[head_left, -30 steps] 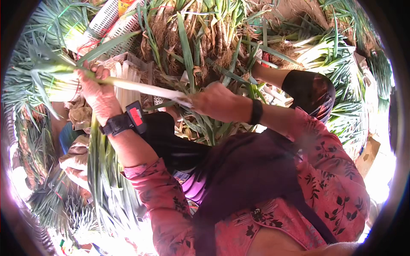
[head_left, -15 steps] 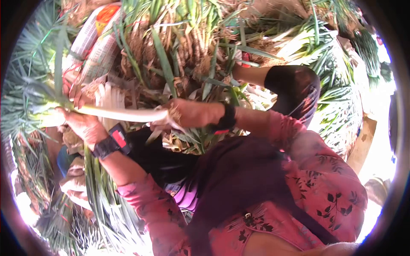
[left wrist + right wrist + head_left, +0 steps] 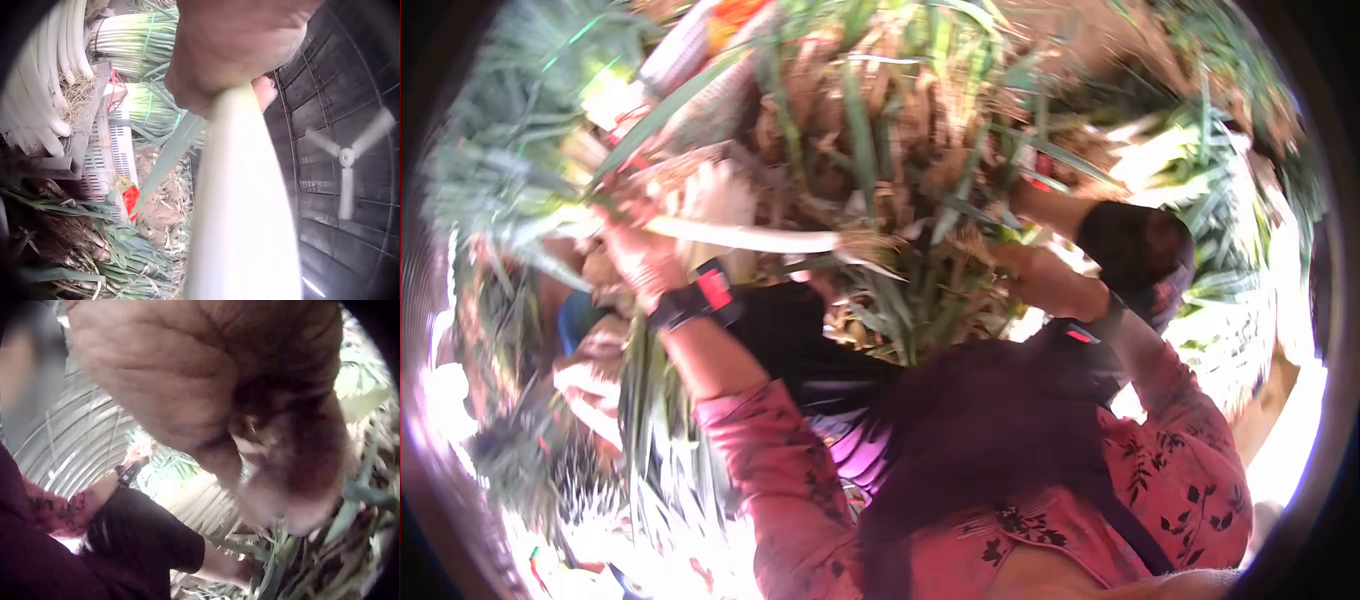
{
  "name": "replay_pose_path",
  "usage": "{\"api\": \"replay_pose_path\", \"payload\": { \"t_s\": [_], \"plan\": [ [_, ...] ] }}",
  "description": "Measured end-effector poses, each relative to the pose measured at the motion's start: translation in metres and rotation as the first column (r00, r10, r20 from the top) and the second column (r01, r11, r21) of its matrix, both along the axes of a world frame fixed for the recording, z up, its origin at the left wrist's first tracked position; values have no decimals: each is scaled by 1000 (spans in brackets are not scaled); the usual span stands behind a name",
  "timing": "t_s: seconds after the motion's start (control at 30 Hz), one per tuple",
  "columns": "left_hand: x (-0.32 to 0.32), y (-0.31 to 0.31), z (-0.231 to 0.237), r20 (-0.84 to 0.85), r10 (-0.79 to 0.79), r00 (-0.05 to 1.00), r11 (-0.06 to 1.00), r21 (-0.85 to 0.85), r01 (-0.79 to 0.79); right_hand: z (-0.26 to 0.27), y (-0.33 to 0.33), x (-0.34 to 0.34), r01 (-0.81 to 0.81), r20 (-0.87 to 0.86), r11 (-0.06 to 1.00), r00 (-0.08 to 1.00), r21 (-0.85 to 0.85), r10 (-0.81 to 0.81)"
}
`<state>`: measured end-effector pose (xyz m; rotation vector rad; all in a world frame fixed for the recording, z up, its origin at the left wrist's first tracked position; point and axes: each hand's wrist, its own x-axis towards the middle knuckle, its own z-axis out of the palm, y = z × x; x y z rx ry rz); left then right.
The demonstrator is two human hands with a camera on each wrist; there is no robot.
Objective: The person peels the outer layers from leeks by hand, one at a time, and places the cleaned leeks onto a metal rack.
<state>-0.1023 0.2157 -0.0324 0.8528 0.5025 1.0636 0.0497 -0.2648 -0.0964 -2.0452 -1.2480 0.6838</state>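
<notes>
My left hand (image 3: 640, 255) grips a long green onion (image 3: 750, 236) by its upper stalk. Its green leaves spread off to the left, and the white shank points right, ending in a ragged brownish root tip. In the left wrist view the smooth white shank (image 3: 244, 206) runs from the fist toward the camera. My right hand (image 3: 1050, 280) is apart from the root end, over to the right near the knee. The right wrist view shows that hand (image 3: 200, 375) with curled, blurred fingers; I cannot tell whether they hold a scrap.
Unpeeled green onions with brown roots (image 3: 890, 110) lie in a heap ahead. Peeled white stalks (image 3: 47, 81) are stacked in an open box, beside a white slotted crate (image 3: 122, 147). Tied bundles (image 3: 134, 40) lie behind. Loose leaves litter the ground between the legs.
My right hand was at the root end of the onion; it has pulled away to the right. The left hand keeps its grip on the onion. The whole head view has shifted.
</notes>
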Motion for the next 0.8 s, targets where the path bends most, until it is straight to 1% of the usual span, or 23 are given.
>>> {"api": "replay_pose_path", "payload": {
  "t_s": [0.03, 0.07, 0.1, 0.13, 0.17, 0.2, 0.23, 0.27, 0.3, 0.33, 0.37, 0.43, 0.47, 0.5, 0.53, 0.57, 0.6, 0.63, 0.67, 0.7, 0.73, 0.77, 0.8],
  "plan": [
    [5, -5, -4, 180, -191, 965, 982, 38, 187, 8, 18, 8, 17, 61, 997, 998, 76, -22],
    [8, -5, -7, 307, -345, 887, 937, 62, 343, 21, 38, 10, -17, 67, 995, 998, 100, 11],
    [11, -7, -9, 424, -490, 762, 863, 108, 494, 35, 62, 8, 145, 21, 987, 989, 75, -147],
    [15, -11, -10, 452, -523, 723, 837, 114, 535, 38, 82, 3, 160, 82, 939, 978, 304, -193],
    [20, -18, -11, 480, -556, 679, 807, 117, 579, 40, 102, 0, 140, 158, 850, 955, 507, -252],
    [23, -29, -8, 421, -530, 736, 834, 103, 542, 38, 123, -12, 114, 194, 846, 949, 521, -248],
    [27, -40, -6, 404, -486, 775, 860, 63, 507, 39, 129, -20, 91, 215, 844, 947, 528, -237],
    [34, -66, 7, 278, -366, 888, 923, -14, 384, 41, 135, -28, 68, 236, 843, 945, 534, -226],
    [39, -92, 19, 137, -223, 965, 969, -75, 235, 44, 134, -33, -46, 298, 924, 952, 381, -76],
    [46, -87, -2, 168, -306, 937, 941, -99, 325, 44, 135, -40, -174, 336, 962, 937, 212, 95],
    [50, -78, -24, 200, -380, 903, 906, -117, 407, 40, 130, -43, -220, 340, 952, 930, 213, 139],
    [59, -104, -11, 62, -287, 956, 920, -259, 293, 28, 113, -39, -211, 297, 977, 935, 22, 195],
    [63, -107, -17, 45, -271, 961, 922, -276, 273, 34, 110, -40, -240, 303, 971, 926, 13, 225],
    [67, -108, -25, 31, -265, 964, 920, -292, 263, 46, 105, -40, -158, 348, 987, 924, -27, 157],
    [69, -107, -32, 90, -287, 954, 901, -313, 300, 54, 104, -43, -66, 396, 996, 914, -60, 84],
    [68, -109, -26, 58, -259, 964, 907, -329, 264, 54, 106, -46, -77, 405, 995, 909, -66, 98],
    [63, -107, -19, 42, -242, 969, 916, -320, 242, 53, 108, -50, -26, 214, 995, 977, 94, 6],
    [59, -106, -12, 24, -226, 974, 925, -309, 222, 53, 110, -54, 59, -1, 970, 998, 238, -60],
    [57, -98, -6, 38, -175, 984, 944, -277, 179, 69, 118, -66, 68, -312, 971, 950, 228, 7],
    [50, -89, 4, 53, -127, 990, 960, -246, 137, 66, 130, -75, 63, -306, 972, 952, 225, 9],
    [37, -79, 13, 90, -79, 993, 983, -156, 92, 58, 144, -79, -42, -151, 958, 985, 283, 87],
    [18, -75, 32, 94, 14, 995, 1000, -29, -12, 54, 159, -82, -154, 10, 934, 987, 322, 159],
    [-7, -67, 48, 89, 120, 989, 983, 129, -131, 54, 177, -84, -194, 88, 905, 981, 379, 173]
  ]
}}
